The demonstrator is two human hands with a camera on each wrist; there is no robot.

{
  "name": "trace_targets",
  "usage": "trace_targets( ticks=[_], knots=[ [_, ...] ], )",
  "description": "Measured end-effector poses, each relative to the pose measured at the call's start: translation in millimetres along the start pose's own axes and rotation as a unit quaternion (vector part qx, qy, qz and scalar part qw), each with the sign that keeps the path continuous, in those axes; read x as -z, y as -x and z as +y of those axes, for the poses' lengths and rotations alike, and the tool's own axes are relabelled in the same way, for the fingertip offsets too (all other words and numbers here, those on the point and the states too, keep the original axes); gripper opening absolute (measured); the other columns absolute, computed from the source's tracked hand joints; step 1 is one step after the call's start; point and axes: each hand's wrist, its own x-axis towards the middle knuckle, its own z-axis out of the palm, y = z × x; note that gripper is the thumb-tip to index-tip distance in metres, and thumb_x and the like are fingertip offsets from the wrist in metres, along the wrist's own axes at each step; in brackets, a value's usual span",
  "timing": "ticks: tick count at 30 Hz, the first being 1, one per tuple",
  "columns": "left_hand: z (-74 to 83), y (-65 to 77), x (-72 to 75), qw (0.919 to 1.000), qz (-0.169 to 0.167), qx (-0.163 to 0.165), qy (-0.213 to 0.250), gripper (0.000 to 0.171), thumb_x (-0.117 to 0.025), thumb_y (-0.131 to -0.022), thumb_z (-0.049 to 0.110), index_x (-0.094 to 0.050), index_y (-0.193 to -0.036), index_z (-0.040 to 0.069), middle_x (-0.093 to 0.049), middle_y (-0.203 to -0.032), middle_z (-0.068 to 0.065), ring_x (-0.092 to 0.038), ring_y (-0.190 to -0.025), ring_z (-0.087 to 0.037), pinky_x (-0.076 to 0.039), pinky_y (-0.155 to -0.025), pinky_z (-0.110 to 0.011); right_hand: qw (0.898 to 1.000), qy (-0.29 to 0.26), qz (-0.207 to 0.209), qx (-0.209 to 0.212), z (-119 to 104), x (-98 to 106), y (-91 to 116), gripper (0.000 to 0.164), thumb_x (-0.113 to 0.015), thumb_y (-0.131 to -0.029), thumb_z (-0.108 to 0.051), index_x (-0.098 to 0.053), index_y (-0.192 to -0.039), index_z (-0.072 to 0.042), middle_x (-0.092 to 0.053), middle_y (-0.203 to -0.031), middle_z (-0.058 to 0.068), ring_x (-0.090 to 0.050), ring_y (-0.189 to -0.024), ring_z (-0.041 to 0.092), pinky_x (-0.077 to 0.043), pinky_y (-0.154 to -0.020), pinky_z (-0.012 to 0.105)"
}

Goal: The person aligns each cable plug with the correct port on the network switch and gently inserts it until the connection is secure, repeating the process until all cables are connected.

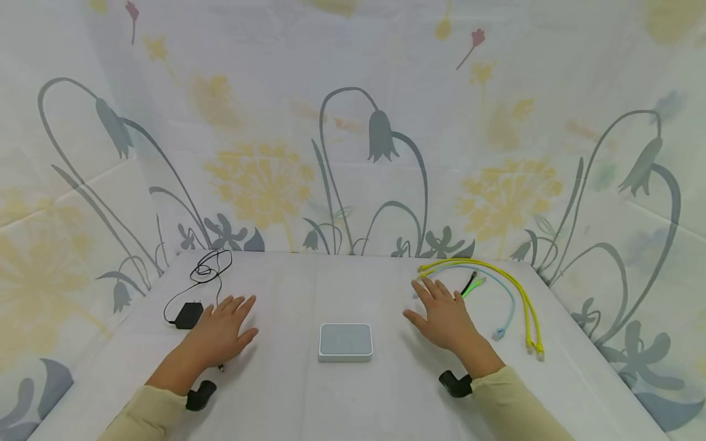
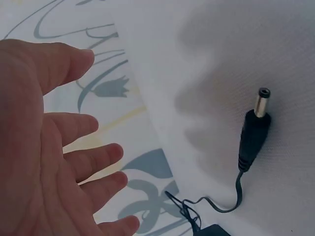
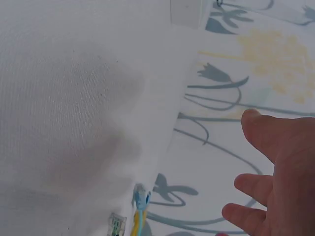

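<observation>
My left hand (image 1: 219, 335) hovers with spread fingers above the left side of the table, holding nothing. Beside it lies a black power adapter (image 1: 189, 315), its thin cable (image 1: 205, 269) looped behind. The adapter's barrel plug (image 2: 254, 142) points away from the cable in the left wrist view. Over on the right, my right hand (image 1: 444, 318) is also spread and holds nothing. Near its fingertips are yellow network cables (image 1: 518, 286), a light blue one (image 1: 510, 300), and short green (image 1: 473, 287) and black ones, partly hidden by the hand. Between both hands sits a small white box (image 1: 345, 340) with a grey top.
A white cloth covers the table (image 1: 276, 392). Behind and at both sides hangs a pale curtain (image 1: 353, 184) printed with flowers. Black wrist mounts (image 1: 201, 395) sit under both sleeves. Cable plugs (image 3: 141, 196) show low in the right wrist view.
</observation>
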Motion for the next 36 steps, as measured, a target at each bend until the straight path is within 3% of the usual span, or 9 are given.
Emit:
trace_targets(
  ticks=[14,36],
  knots=[
    [-5.6,7.3,-1.6,0.9983,-0.031,-0.038,0.033,0.062,-0.063,-0.093,0.031,-0.043,-0.143,0.000,-0.049,-0.139,-0.025,-0.045,-0.129,-0.047,-0.040,-0.100,-0.061,0.999,-0.024,-0.015,0.031,-19,-14,-2,0.069,-0.056,-0.093,-0.051,-0.038,-0.149,-0.015,-0.035,-0.155,0.014,-0.033,-0.142,0.041,-0.028,-0.107,0.068],
    [-17.8,18.2,1.5,0.9950,-0.084,-0.028,0.046,0.047,-0.070,-0.086,0.028,-0.062,-0.125,0.005,-0.060,-0.126,-0.019,-0.053,-0.121,-0.041,-0.044,-0.099,-0.056,0.995,-0.073,-0.033,0.055,-46,-23,-1,0.066,-0.057,-0.093,-0.051,-0.041,-0.148,-0.018,-0.036,-0.155,0.010,-0.031,-0.144,0.037,-0.027,-0.109,0.065]
  ],
)
